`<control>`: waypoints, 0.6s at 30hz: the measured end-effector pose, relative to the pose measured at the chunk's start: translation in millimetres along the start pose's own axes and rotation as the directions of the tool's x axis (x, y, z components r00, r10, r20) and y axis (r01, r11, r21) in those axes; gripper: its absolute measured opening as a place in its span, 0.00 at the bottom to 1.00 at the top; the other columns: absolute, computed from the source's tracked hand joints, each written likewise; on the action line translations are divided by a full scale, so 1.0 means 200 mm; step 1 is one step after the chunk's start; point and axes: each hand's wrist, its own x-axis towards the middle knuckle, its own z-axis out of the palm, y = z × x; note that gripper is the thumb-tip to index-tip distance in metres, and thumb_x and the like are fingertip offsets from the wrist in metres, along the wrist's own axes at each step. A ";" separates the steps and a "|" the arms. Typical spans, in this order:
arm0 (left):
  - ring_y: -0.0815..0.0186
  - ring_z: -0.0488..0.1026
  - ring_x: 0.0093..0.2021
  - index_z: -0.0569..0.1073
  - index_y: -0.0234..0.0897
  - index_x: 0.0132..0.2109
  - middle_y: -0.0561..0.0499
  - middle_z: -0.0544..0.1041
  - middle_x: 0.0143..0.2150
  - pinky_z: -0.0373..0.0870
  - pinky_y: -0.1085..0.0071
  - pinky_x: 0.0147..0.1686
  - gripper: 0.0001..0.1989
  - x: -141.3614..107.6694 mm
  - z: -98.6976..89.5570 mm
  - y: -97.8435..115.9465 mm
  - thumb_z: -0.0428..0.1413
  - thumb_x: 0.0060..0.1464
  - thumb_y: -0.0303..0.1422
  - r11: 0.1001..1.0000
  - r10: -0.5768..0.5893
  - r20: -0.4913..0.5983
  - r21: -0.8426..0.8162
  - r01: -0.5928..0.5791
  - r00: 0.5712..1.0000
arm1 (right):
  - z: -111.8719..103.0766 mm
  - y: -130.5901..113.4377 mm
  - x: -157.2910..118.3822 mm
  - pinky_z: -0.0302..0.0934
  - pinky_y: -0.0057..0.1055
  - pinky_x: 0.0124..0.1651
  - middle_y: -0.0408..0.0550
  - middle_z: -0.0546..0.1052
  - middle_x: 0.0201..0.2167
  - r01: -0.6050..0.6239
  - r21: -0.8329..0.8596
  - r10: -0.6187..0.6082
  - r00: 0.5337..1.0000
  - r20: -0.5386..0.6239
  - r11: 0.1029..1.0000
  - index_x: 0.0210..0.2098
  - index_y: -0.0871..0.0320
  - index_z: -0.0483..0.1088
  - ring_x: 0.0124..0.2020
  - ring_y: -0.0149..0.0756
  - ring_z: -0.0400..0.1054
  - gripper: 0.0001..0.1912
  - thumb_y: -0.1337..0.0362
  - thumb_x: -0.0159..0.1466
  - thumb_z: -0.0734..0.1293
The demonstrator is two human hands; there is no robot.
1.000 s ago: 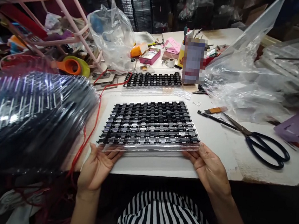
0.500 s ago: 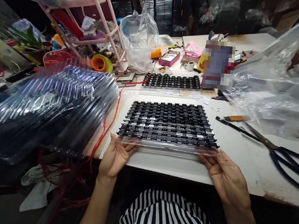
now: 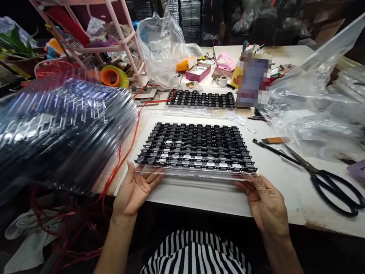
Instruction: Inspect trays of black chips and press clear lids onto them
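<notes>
A clear plastic tray (image 3: 195,172) carries rows of small black parts (image 3: 197,145) with pale pin-like marks. My left hand (image 3: 134,188) grips its near left corner, thumb at the edge and fingers underneath. At the near right corner, my right hand (image 3: 268,201) holds the tray the same way, thumb on top. The tray's front edge appears slightly raised off the white board on the table. Behind it lies a second tray of black parts (image 3: 202,99), touched by neither hand.
Stacked clear plastic trays (image 3: 54,129) fill the left side, beside red cord (image 3: 114,175). Large scissors (image 3: 317,173) and an orange-marked cutter blade (image 3: 275,140) lie right. Clear plastic bags (image 3: 310,110) are heaped behind them. A pink rack (image 3: 125,41) stands back left.
The view has shifted, so most things sit farther left in the picture. Both hands keep their hold on the tray, which shows little other movement.
</notes>
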 end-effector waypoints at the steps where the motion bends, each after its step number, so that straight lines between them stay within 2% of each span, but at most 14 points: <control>1: 0.51 0.73 0.51 0.76 0.37 0.47 0.39 0.78 0.46 0.68 0.49 0.51 0.22 0.00 0.00 0.00 0.42 0.63 0.43 1.000 0.006 -0.007 -0.002 -0.006 1.000 | 0.00 0.01 0.00 0.69 0.35 0.48 0.47 0.78 0.39 0.012 -0.004 -0.012 1.000 -0.002 1.000 0.37 0.55 0.76 0.42 0.36 0.72 0.10 0.57 0.64 0.65; 7: 0.48 0.71 0.52 0.73 0.37 0.52 0.38 0.76 0.50 0.72 0.50 0.47 0.22 0.01 -0.03 0.00 0.45 0.61 0.44 0.999 0.034 0.054 -0.013 -0.033 0.998 | 0.01 0.01 0.00 0.68 0.33 0.47 0.46 0.79 0.37 0.029 0.027 -0.029 1.000 0.001 0.999 0.35 0.55 0.77 0.41 0.35 0.73 0.10 0.58 0.64 0.65; 10: 0.48 0.71 0.52 0.70 0.38 0.56 0.37 0.75 0.51 0.71 0.49 0.47 0.23 0.01 -0.04 0.02 0.42 0.62 0.43 0.998 0.012 0.080 -0.061 -0.007 0.997 | 0.02 0.00 0.00 0.69 0.33 0.45 0.45 0.80 0.36 0.035 0.057 -0.035 0.999 0.001 0.998 0.35 0.55 0.77 0.40 0.35 0.73 0.10 0.57 0.63 0.66; 14: 0.48 0.72 0.50 0.67 0.43 0.59 0.40 0.75 0.51 0.72 0.47 0.45 0.26 0.03 -0.02 0.04 0.33 0.63 0.43 0.991 -0.055 -0.017 -0.124 0.053 0.998 | 0.04 -0.01 0.01 0.69 0.34 0.44 0.46 0.80 0.34 0.040 0.080 -0.040 0.999 0.000 0.996 0.33 0.56 0.77 0.38 0.35 0.73 0.11 0.55 0.61 0.68; 18: 0.49 0.73 0.49 0.65 0.49 0.61 0.43 0.75 0.52 0.73 0.50 0.44 0.25 0.04 -0.02 0.04 0.37 0.62 0.45 0.991 -0.064 -0.052 -0.119 0.058 0.997 | 0.04 0.00 0.01 0.69 0.34 0.43 0.46 0.80 0.33 0.048 0.074 -0.048 0.999 -0.001 0.996 0.34 0.57 0.77 0.37 0.36 0.73 0.13 0.54 0.62 0.67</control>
